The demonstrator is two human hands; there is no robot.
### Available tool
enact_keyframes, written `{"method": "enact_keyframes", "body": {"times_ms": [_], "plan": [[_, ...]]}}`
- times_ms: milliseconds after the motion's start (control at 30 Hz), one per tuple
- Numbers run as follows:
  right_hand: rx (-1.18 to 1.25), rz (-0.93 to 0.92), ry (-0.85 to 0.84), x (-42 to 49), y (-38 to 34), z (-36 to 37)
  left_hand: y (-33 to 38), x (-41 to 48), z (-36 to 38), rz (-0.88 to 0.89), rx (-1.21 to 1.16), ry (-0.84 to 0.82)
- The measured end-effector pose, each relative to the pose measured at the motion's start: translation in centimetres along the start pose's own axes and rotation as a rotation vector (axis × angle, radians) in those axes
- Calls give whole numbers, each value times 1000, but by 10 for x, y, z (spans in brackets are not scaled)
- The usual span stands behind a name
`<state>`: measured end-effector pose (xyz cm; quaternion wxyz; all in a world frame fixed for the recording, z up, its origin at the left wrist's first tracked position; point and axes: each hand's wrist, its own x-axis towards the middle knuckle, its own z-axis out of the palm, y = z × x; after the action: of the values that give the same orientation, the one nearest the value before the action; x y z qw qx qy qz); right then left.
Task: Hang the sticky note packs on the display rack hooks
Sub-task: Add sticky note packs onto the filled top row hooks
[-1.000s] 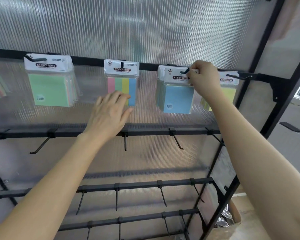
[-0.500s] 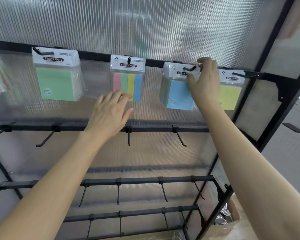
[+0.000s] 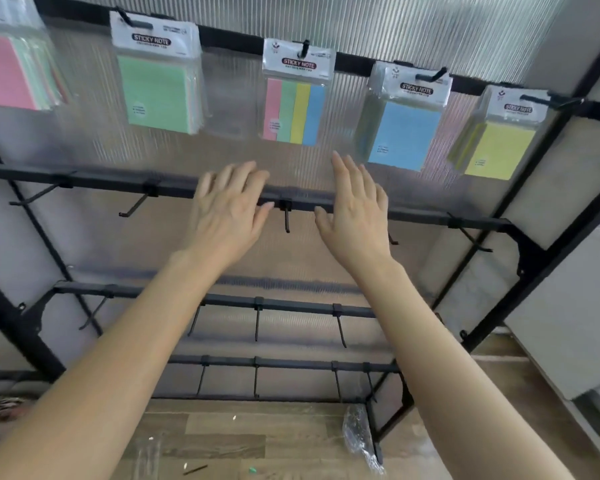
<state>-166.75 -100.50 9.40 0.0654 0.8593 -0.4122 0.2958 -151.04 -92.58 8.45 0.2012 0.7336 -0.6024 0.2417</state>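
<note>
Clear plastic sleeves with a white card header wrap every pack, so each should be light, a little slippery and floppy below, and stiff only at the card. The best hold is probably a pinch on the header, either side of its punched hole, which leaves the hole free for the hook. Five lots hang along the top rail (image 3: pixel 229 38), each on its own hook: a pink pack (image 3: pixel 4 64) at the far left, a green pack (image 3: pixel 156 88), a striped pack (image 3: pixel 297 105) in four colours, a blue pack (image 3: pixel 404 129) and a yellow pack (image 3: pixel 499 143). Some hooks seem to carry more packs behind the front one, but how many I cannot tell. Just below them, the left hand (image 3: pixel 227 209) and right hand (image 3: pixel 355 213) are raised in front of the second rail (image 3: pixel 94 178), either side of its middle hook (image 3: pixel 286 220). Both have their fingers straight and spread and hold nothing. That rail shows five bare hooks, one partly hidden behind the right hand. Each of the two rails lower down shows at least four more, all bare. Behind everything is a ribbed clear panel (image 3: pixel 395 26), and below is a wood floor (image 3: pixel 222 434) with scraps of wrapping.
</note>
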Motion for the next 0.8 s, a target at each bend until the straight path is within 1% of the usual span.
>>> {"method": "enact_keyframes", "body": {"times_ms": [100, 200, 333, 567, 800], "plan": [[-5, -58, -88, -9, -30, 18, -17, -24, -2, -59, 31, -16], [9, -76, -147, -19, -62, 33, -38, -47, -6, -102, 66, -40], [24, -134, -196, -34, -104, 47, -66, -80, -17, -169, 106, -60], [65, -226, -293, -66, -185, 57, -118, -148, -35, -218, 114, -94], [146, -270, -334, -102, -289, 61, -195, -235, -79, -281, 113, -108]]}}
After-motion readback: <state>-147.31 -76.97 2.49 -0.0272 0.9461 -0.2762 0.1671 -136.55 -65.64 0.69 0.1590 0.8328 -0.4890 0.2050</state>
